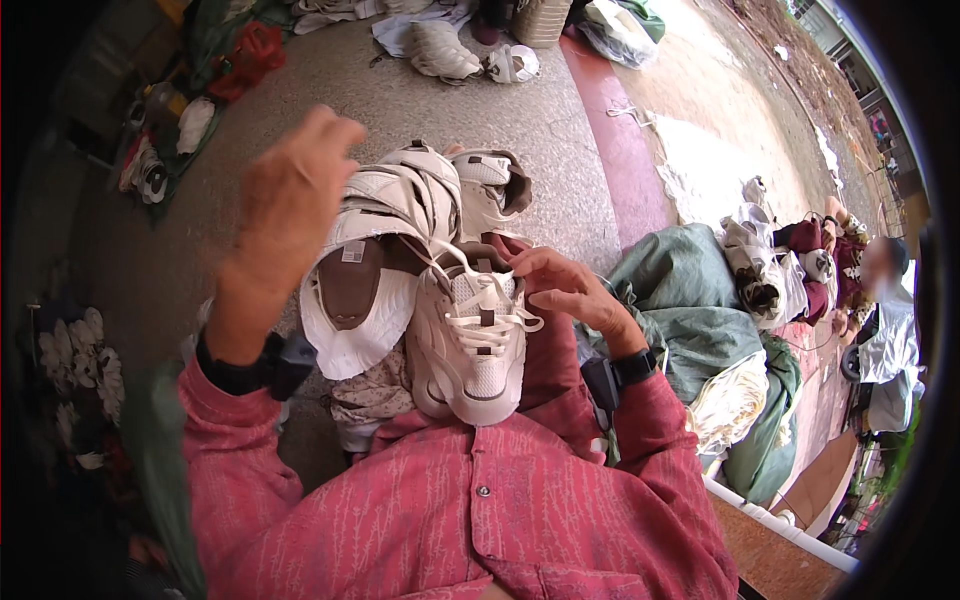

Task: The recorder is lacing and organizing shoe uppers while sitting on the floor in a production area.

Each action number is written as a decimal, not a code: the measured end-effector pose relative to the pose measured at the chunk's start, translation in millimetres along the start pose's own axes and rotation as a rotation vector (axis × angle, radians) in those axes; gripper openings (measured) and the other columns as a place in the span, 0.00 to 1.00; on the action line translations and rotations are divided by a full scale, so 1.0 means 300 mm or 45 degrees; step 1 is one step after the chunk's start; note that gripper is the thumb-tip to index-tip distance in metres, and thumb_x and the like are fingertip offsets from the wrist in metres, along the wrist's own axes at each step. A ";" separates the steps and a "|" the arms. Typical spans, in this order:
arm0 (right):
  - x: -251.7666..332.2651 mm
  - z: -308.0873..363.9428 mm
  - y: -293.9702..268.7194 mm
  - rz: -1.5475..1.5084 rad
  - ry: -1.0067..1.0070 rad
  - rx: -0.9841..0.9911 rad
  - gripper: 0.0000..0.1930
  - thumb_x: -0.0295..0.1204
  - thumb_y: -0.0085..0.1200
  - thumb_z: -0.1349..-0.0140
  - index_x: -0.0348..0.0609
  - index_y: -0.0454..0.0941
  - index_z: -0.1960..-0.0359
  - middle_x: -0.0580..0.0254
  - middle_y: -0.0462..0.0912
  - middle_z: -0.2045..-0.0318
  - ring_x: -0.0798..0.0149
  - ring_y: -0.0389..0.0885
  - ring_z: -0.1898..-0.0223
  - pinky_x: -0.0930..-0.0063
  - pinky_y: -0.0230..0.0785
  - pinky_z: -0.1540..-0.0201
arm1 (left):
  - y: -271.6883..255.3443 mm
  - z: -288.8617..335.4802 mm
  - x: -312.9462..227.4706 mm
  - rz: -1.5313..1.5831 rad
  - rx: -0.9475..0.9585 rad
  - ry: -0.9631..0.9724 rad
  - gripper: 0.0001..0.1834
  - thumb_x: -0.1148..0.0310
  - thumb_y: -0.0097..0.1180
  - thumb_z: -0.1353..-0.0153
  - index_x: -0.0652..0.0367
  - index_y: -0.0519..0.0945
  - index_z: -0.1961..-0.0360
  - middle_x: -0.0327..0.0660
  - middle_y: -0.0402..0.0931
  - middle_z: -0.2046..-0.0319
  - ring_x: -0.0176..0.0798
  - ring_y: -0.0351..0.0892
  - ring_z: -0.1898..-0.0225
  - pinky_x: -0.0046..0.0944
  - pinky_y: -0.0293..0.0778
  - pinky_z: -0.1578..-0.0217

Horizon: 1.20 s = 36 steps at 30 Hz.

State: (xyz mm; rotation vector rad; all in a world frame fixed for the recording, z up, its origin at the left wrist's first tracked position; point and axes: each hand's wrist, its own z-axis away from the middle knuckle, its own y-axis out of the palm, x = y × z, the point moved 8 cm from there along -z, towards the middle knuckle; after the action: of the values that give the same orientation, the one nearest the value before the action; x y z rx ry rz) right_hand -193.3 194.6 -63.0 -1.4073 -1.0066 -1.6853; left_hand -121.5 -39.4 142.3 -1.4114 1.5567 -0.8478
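Observation:
A beige and white sneaker [480, 340] rests in my lap, toe toward me, with pale laces [490, 318] threaded across its front. My right hand [575, 288] is at the sneaker's right collar, fingers bent against its edge and the lace. Raised to the left of the shoes, my left hand [300, 175] has its fingers curled together and slightly blurred; what they hold, if anything, is hidden. Below it lies a white shoe-like piece with a brown inner sole [348, 285] and a small pale label. More beige sneakers [485, 185] sit just beyond the one in my lap.
Green cloth sacks [670, 290] and a bundle of cream cords [730, 405] lie at my right. Farther right, a person [870, 270] sits beside a pile of shoes [755, 265]. More shoes [445, 55] lie on the floor ahead. A red bag [250, 60] is at far left.

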 end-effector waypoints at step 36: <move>-0.086 0.188 0.199 -1.247 0.134 -0.373 0.18 0.33 0.52 0.31 0.39 0.72 0.42 0.63 0.78 0.53 0.70 0.76 0.61 0.81 0.68 0.62 | 0.665 0.251 -0.118 1.965 0.103 -0.650 0.11 0.68 0.48 0.32 0.65 0.75 0.57 0.40 0.76 0.61 0.31 0.77 0.58 0.31 0.73 0.53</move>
State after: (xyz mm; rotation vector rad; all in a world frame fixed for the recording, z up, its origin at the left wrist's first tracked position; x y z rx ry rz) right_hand -111.9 219.6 -75.5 -1.0039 -1.5772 -2.6554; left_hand -135.7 26.7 -63.0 -0.0459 1.5836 0.3705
